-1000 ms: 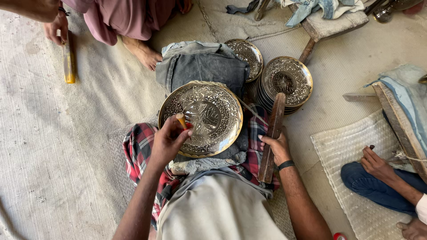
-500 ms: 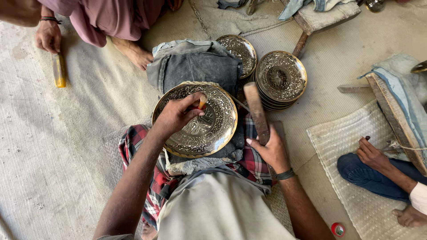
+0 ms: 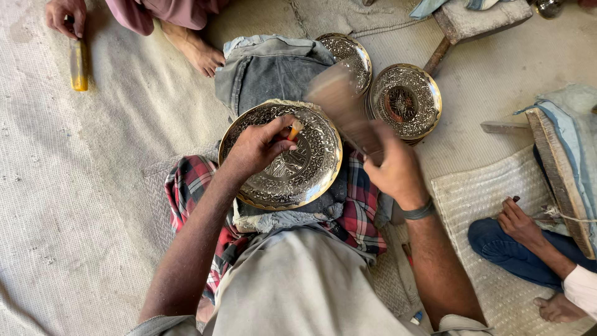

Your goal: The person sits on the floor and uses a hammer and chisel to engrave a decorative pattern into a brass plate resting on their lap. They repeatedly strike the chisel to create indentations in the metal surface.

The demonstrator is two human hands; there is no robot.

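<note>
A round engraved metal plate [image 3: 311,168] rests on cloth in my lap. My left hand [image 3: 255,148] holds a small orange-handled chisel [image 3: 293,130] upright on the plate's middle. My right hand [image 3: 395,171] grips a flat wooden mallet [image 3: 342,102], raised and motion-blurred above the plate's right rim. A dark band circles my right wrist.
Two more engraved plates [image 3: 405,99] lie stacked beyond my lap, next to folded grey denim [image 3: 267,68]. Another person's hand [image 3: 62,12] and bare foot [image 3: 199,53] are at top left by a yellow tool [image 3: 78,64]. A second person's hand [image 3: 519,221] rests on a mat at right.
My right hand has lifted the wooden mallet from beside my leg up over the plate. My left hand has kept the chisel on the plate, shifting slightly toward its centre.
</note>
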